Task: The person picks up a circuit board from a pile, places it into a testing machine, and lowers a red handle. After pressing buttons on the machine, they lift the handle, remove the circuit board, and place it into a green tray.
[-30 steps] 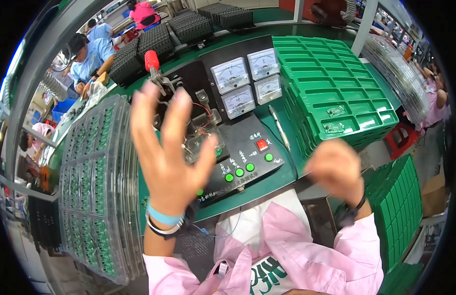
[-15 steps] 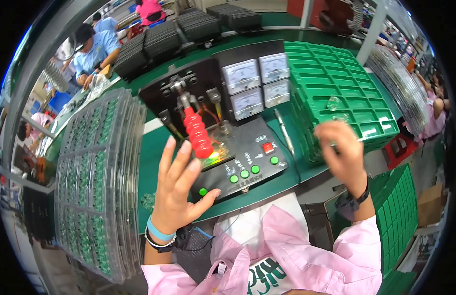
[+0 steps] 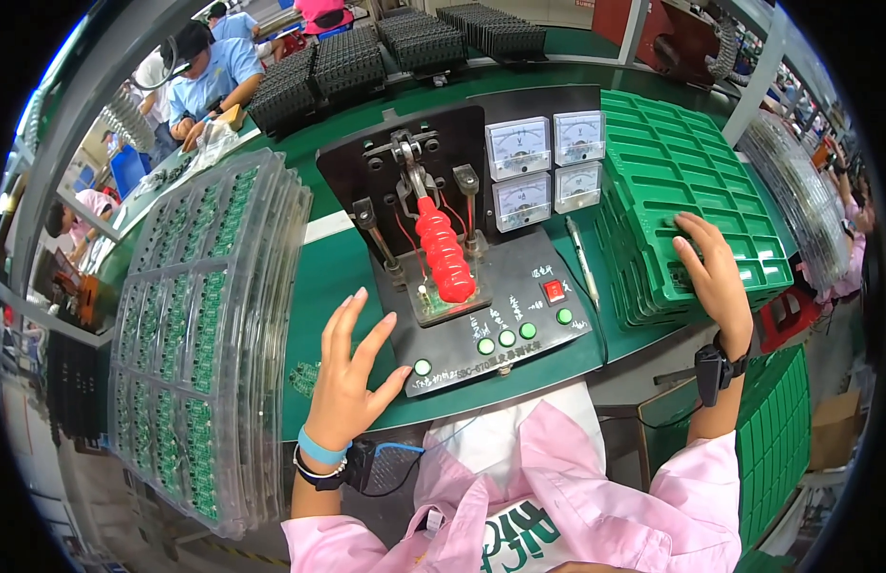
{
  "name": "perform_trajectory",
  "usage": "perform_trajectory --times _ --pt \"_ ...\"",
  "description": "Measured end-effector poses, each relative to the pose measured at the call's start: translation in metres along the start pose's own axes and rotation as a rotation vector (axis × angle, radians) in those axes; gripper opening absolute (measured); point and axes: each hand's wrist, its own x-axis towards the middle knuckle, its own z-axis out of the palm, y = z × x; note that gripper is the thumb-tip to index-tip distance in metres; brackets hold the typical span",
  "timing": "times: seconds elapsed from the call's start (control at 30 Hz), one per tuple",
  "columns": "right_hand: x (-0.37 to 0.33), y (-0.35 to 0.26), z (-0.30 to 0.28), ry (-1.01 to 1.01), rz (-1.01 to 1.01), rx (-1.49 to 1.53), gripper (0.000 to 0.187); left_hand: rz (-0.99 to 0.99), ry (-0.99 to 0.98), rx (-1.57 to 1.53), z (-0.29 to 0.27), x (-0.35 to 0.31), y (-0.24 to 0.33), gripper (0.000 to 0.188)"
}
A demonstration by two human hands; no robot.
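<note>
In front of me stands a black test fixture (image 3: 548, 329) with a red-handled toggle clamp (image 3: 445, 250) above a clear plate, with some green showing under it. My left hand (image 3: 352, 377) is open, fingers spread, its thumb beside the round button (image 3: 422, 367) at the fixture's front left corner. On the right, my right hand (image 3: 718, 277) rests over the green compartment tray (image 3: 667, 196), its fingers stretched out and their tips in a compartment. A small circuit board (image 3: 680, 278) shows partly beneath it. Whatever lies under the palm is hidden.
Clear trays of green circuit boards (image 3: 180, 334) are stacked at left. A loose board (image 3: 304, 378) lies by my left hand. Four-dial meter panel (image 3: 519, 153) rises behind the fixture. A pen-shaped tool (image 3: 583, 260) lies right of it. Black racks (image 3: 352, 62) line the back, near a co-worker (image 3: 209, 81).
My right hand has come down onto the tray, its fingers straighter. My left hand has drawn away from the red handle. The yellow-green glow under the clamp is gone. The whole view has shifted.
</note>
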Motion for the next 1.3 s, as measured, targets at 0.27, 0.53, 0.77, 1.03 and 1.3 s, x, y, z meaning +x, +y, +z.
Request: perform_trajectory --times 0.27,0.53,0.77,1.03,1.3 --pt "-0.003 -0.057 0.012 0.137 -0.255 -0.039 0.036 0.052 -0.033 -0.039 0.006 0.012 0.004 0.058" --pt "-0.077 -0.115 0.114 0.133 -0.876 0.045 0.047 0.065 -0.042 -0.088 0.006 0.034 0.003 0.065" --pt "-0.078 -0.118 0.127 0.074 -0.743 0.195 0.037 0.083 -0.112 -0.010 -0.005 0.043 -0.001 0.083" --pt "-0.037 -0.140 0.108 0.094 -0.679 0.266 0.053 0.028 -0.236 -0.012 -0.001 0.043 0.003 0.087" --pt "0.146 -0.241 0.035 0.666 -0.750 0.775 0.057 0.148 0.205 -0.134 0.005 0.025 -0.002 0.069"
